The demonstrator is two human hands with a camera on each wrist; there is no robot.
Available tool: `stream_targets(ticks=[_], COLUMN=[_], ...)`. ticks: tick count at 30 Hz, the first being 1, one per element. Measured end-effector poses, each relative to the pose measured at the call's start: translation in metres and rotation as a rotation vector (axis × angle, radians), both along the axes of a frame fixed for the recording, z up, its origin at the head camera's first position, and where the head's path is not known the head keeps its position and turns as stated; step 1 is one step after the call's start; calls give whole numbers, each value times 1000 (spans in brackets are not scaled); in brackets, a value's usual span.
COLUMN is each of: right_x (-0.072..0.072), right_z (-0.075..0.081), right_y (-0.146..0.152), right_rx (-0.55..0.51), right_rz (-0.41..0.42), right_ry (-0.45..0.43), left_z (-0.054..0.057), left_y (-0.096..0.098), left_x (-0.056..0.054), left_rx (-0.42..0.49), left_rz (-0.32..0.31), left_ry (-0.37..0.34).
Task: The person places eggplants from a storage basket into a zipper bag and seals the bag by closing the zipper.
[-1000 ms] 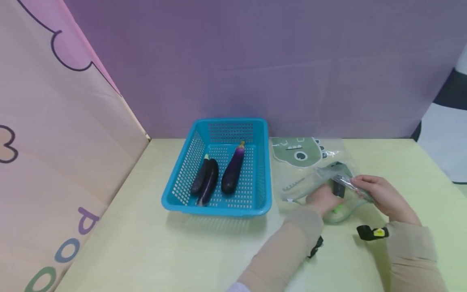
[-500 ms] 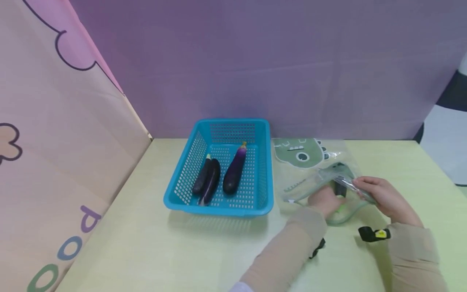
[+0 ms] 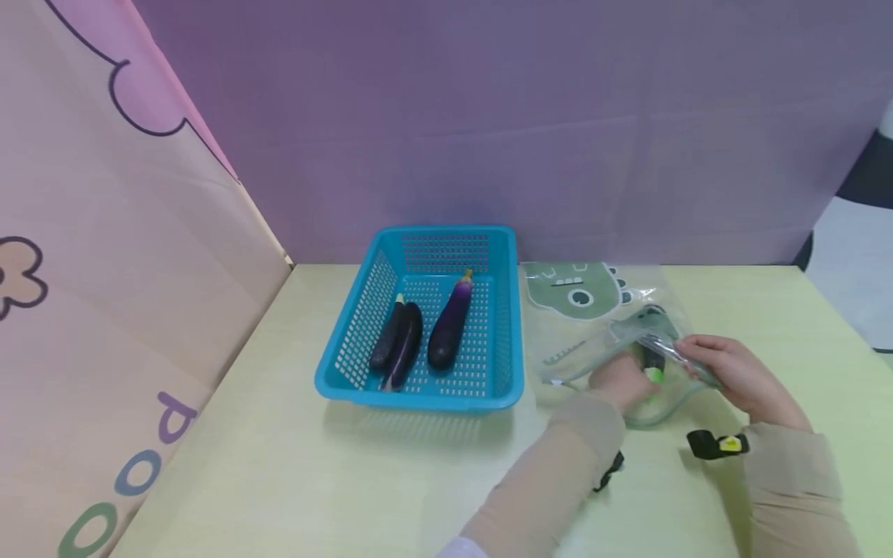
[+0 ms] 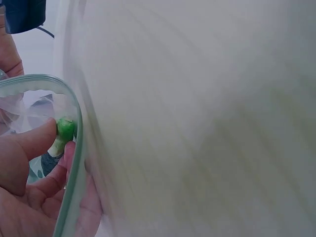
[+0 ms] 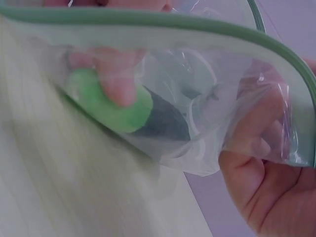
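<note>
In the head view a clear zip bag with a green dinosaur print lies at the right of the table. My left hand reaches through its mouth and pinches the bright green stem end of a dark eggplant between thumb and fingers. The right wrist view shows the eggplant's dark body through the plastic, lying deeper in the bag. With its thumb and fingers my right hand grips the bag by its right edge, holding the mouth apart. Part of the eggplant is hidden by the hand and plastic.
Left of the bag stands a blue plastic basket. In it lie three eggplants: two side by side on the left and a larger one on the right. A purple cloth hangs behind the pale table.
The eggplant's green end shows higher beside my left hand in the head view. The left hand has shifted only slightly, and the right hand keeps its grip on the bag.
</note>
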State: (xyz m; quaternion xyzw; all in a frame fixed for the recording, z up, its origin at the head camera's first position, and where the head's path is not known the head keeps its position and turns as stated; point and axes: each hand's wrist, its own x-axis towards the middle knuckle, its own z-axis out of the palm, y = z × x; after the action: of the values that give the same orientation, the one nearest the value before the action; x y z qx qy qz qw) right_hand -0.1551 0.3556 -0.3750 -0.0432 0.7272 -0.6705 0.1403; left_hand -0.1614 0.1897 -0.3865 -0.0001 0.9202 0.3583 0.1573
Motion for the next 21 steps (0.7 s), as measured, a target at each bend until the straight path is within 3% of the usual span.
stream_targets(ticks=[8,13,21], right_x=[0,0,0], right_z=[-2,-2,-3], right_y=[1,1,5], right_rx=[-4,51,40], right_rz=[46,48,56], right_ry=[-2,-20,-42], left_z=[1,-3,5], left_y=[3,6,5], left_x=[2,1,4], left_rx=[-53,-94,-55], left_rz=[-3,-6,2], left_ry=[1,24,-26])
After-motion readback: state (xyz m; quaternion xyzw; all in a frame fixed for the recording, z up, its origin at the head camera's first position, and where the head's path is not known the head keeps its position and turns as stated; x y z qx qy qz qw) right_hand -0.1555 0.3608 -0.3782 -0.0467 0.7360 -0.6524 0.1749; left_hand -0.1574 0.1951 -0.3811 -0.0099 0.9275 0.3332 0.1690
